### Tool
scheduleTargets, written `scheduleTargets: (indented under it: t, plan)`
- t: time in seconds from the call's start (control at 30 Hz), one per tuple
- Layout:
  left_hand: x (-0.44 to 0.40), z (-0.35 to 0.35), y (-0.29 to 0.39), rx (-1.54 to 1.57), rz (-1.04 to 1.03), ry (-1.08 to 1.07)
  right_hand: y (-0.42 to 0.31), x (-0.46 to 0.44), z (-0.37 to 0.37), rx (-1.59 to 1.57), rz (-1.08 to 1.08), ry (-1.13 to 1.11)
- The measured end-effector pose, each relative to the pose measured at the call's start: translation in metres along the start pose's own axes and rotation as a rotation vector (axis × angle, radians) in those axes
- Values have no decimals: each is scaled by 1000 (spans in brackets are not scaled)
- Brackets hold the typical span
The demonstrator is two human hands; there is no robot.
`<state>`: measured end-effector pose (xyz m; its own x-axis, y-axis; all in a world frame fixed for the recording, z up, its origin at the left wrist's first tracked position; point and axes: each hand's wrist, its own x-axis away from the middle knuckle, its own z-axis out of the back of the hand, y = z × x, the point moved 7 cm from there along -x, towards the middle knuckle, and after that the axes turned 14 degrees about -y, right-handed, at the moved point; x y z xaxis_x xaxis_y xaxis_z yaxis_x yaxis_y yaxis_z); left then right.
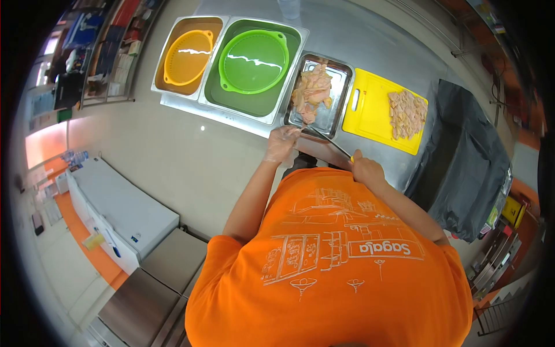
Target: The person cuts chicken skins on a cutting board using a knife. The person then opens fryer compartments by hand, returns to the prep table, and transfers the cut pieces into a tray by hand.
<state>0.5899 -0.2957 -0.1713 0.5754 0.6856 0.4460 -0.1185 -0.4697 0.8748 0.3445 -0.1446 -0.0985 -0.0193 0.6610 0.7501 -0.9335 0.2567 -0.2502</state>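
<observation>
My left hand [282,142], in a clear plastic glove, is closed at the near edge of a metal tray [330,124]. Its fingertips pinch what looks like a small piece of raw chicken, partly hidden by the fingers. In my right hand [367,170] is a knife [329,141] with a yellow handle, its narrow blade pointing across to the left fingertips. Pale raw chicken [313,92] is heaped in the tray. Chopped chicken [407,114] covers the right part of a yellow cutting board [365,107], just right of the tray.
Left of the tray, two metal basins hold a green colander [254,62] and a yellow colander [188,58]. A black plastic bag [454,150] drapes beside the board. A clear container [289,8] stands at the back. A white chest-like unit [124,202] is at left.
</observation>
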Motion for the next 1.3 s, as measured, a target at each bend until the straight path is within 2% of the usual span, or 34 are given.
scheduleTargets:
  t: [0.2, 0.4, 0.9, 1.0, 1.1, 1.2, 1.23, 1.3]
  plan:
    - [3, -5, 20, 59, 20, 30, 2, 1, 3, -91, -20, -50]
    - [11, -9, 54, 139, -66, -5, 6, -4, -3, -108, 10, 0]
    - [26, -9, 99, -49, -176, -39, 5, 3, -3, -212, -23, -35]
    - [24, -23, 124, -111, -172, -90, 5, 3, 1, -195, 10, 20]
    - [13, -40, 155, -192, -233, -180, 15, 20, 9, -344, 7, 105]
    - [-8, -79, 190, -220, -404, -242, 45, 41, 5, -462, -77, 261]
    - [-44, -69, 152, -229, -278, -312, 58, 48, 1, -520, -103, 297]
    - [-65, -109, 161, -420, -142, -332, 83, 63, -7, -631, -156, 371]
